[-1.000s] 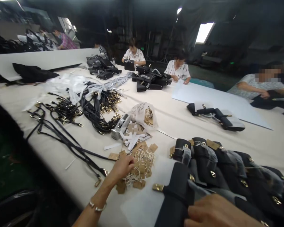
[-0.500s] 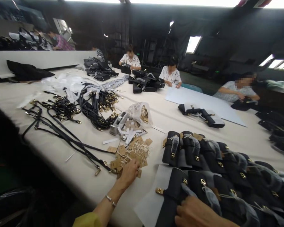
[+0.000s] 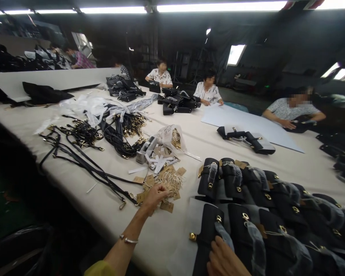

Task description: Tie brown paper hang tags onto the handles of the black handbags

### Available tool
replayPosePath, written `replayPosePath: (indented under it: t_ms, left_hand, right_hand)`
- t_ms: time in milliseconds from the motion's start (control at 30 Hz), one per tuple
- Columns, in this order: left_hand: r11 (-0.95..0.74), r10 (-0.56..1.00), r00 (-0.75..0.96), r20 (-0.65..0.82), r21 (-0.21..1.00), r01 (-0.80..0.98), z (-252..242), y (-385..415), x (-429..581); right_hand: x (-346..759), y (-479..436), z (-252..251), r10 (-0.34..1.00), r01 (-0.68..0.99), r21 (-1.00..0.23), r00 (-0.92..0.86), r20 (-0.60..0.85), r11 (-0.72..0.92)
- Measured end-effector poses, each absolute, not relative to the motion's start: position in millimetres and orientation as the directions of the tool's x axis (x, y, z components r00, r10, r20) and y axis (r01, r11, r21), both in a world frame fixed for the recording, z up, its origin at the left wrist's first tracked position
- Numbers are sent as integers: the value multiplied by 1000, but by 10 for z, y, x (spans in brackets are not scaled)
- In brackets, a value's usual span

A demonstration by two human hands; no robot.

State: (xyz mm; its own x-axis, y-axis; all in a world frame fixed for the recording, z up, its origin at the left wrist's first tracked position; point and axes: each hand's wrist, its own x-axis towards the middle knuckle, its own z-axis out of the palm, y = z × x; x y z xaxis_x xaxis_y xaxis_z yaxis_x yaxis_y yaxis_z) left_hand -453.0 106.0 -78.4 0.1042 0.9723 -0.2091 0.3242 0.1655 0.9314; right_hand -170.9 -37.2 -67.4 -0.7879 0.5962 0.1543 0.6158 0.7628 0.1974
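My left hand (image 3: 154,198) is at the near side of a heap of brown paper hang tags (image 3: 169,180) with white strings. Its thumb and forefinger are pinched together on a tag string; which tag it belongs to I cannot tell. At the bottom, my right hand (image 3: 225,258) is curled over the nearest black handbag (image 3: 208,230), gripping its plastic-wrapped handle (image 3: 224,234); the fingertips are partly hidden. Gold clasps show on this bag, which lies on white paper (image 3: 197,209).
Rows of black handbags (image 3: 235,182) lie to the right. Black straps (image 3: 94,168) with gold hooks spread leftward. Beyond the tags are white strips (image 3: 161,163), a grey dispenser (image 3: 145,149) and a plastic bag (image 3: 172,136). Several co-workers (image 3: 208,92) sit across the table.
My left hand has lifted slightly and drawn back from the tag heap, its fingers now pinched. My right hand stays at the near handbag. The view has tilted up a little.
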Motion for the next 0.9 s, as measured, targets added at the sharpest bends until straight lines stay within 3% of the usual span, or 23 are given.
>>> replayPosePath:
  t_ms: [67,133,200,300,367,433,567,733,900]
  left_hand:
    - [202,968,110,-224,962,186,-629,1090,-4567]
    - [213,968,122,-219,975,60,-470,1104,-4581]
    - [212,968,150,-203,977,-40,-308,1098,-4569]
    - [189,966,201,-160,973,-135,-78,1060,-4512]
    - [161,965,231,-121,973,-167,56,1027,-4453]
    - [131,963,255,-84,976,-174,170,999,-4384]
    - [64,970,242,-19,982,-179,340,992,-4266]
    - [-9,989,144,44,971,-239,425,1081,-4277]
    - [56,992,128,-6,920,-389,256,1182,-4374]
  right_hand:
    - [-1784,-245,-462,610,607,123,-792,13,785]
    - [-1899,-78,-128,632,643,-49,-761,-143,764]
    - [-2025,91,235,709,736,-249,-676,-201,630]
    - [-2206,321,610,870,772,-547,-470,-147,324]
    - [-2329,457,686,940,651,-750,-318,-127,118]
    - [-2460,574,651,960,415,-906,-215,-181,-78]
    - [-2687,740,482,930,56,-959,-236,-282,-276]
    - [-2736,867,475,926,-104,-930,-185,-330,-353]
    - [-2634,940,646,902,-254,-872,-231,-366,-419]
